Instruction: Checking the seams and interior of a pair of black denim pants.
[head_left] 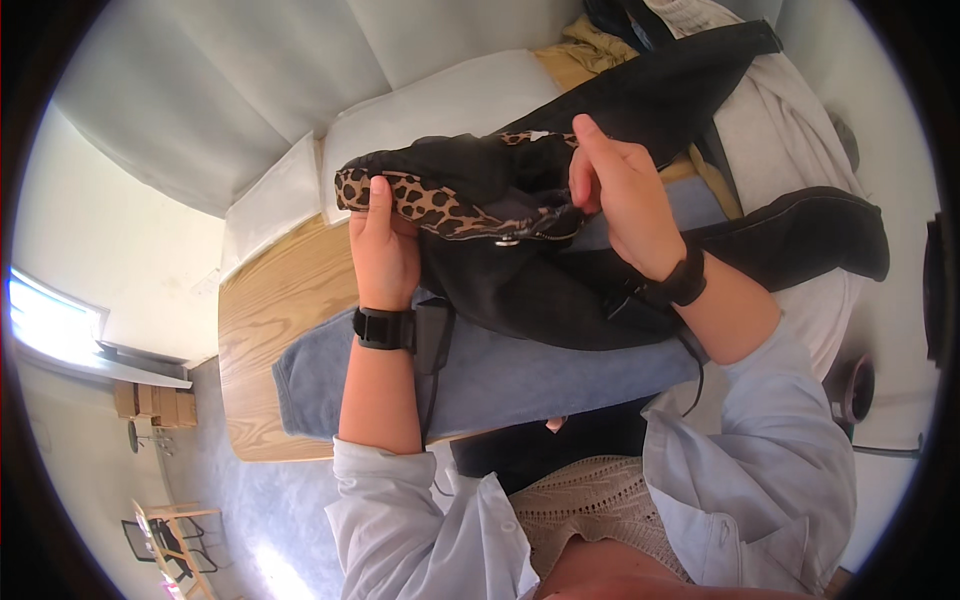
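Black cloth trousers [490,290] with leopard-print waistband lining [430,207], over blue-grey fabric [530,385] on wood-grain tabletop [250,330]. Left hand [385,255]: thumb and fingers clamped on waistband. Right hand [632,205]: fingers curled; grip unclear. Even tension should keep waistband flat.

No text, label, brand, number or sign can be read anywhere.

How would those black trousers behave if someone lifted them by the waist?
The black trousers would probably hang floppy, since the cloth bunches and folds beside the left hand. They'd likely trail toward the right at first, as both legs sprawl that way. They seem unlikely to break: mostly soft fabric, with a small shiny button at the waist.
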